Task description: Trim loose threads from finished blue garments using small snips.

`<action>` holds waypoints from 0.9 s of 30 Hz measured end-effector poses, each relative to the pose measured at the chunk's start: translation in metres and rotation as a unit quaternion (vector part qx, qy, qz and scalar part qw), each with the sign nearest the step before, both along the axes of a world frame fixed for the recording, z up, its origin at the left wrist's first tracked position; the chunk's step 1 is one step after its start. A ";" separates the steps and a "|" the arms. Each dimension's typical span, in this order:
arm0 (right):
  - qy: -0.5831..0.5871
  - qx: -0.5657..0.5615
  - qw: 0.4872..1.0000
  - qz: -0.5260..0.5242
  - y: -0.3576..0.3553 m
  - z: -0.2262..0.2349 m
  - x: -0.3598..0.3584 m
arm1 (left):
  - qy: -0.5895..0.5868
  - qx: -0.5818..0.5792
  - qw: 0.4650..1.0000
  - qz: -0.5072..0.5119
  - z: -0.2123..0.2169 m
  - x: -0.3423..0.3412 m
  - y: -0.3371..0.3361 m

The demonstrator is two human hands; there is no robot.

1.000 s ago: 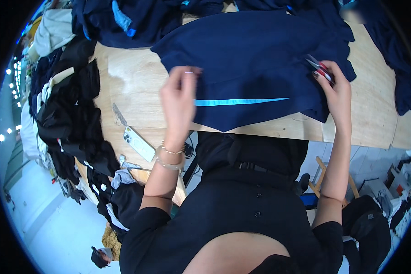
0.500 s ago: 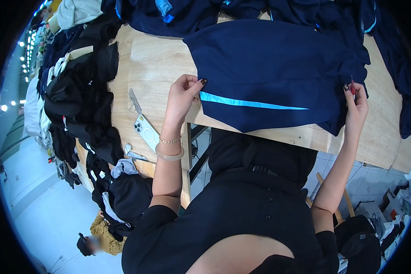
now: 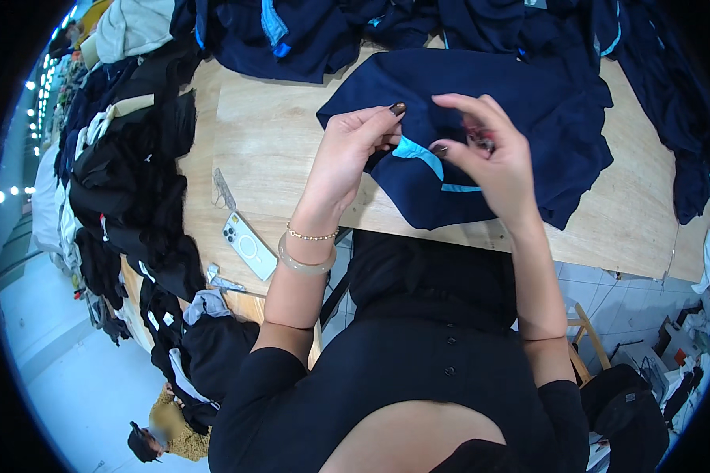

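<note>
A navy garment piece (image 3: 505,87) with a light blue strip (image 3: 422,156) is spread along the front of the wooden table. My left hand (image 3: 355,150) is closed, pinching the fabric at the strip's left end and lifting it, so the strip bends and the cloth folds beneath. Over the middle of the garment, my right hand (image 3: 493,154) has thumb and index finger apart near the strip. Its other fingers curl around a small red tool (image 3: 480,139), apparently thread snips, mostly hidden in the palm.
A white phone (image 3: 249,246) lies on the table (image 3: 268,118) left of my arm, beside a grey tag-like strip (image 3: 224,189). Dark clothes (image 3: 126,173) are heaped along the left. More navy garments (image 3: 308,47) line the far edge. A person (image 3: 170,426) is at lower left.
My right hand has left the garment's right end and moved left toward my left hand. The left hand has raised the strip's end and shifted right, folding the cloth.
</note>
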State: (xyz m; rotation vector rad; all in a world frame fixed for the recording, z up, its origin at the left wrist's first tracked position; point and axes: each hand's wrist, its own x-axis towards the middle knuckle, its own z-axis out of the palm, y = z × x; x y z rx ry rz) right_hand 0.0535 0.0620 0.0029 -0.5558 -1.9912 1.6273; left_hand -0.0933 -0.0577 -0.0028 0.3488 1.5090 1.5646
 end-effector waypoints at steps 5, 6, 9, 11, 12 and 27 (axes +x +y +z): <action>0.049 0.205 0.972 -0.102 0.006 -0.014 0.000 | -0.027 0.063 0.997 -0.047 0.006 0.017 0.023; 0.045 0.203 0.970 -0.127 0.011 -0.010 0.003 | -0.031 0.085 0.993 -0.071 0.008 0.020 0.026; 0.091 0.126 0.973 -0.170 0.034 0.003 0.021 | 0.066 0.108 0.972 -0.196 0.005 0.024 0.028; 0.121 -0.016 0.960 -0.253 0.069 0.002 0.051 | 0.337 -0.018 0.898 -0.281 -0.005 0.007 0.026; 0.139 -0.056 0.939 -0.309 0.084 0.013 0.064 | 0.413 -0.079 0.856 -0.302 -0.003 0.002 0.026; 0.111 -0.188 0.923 -0.318 0.150 -0.025 0.165 | 0.137 0.093 0.968 -0.187 -0.004 -0.010 0.067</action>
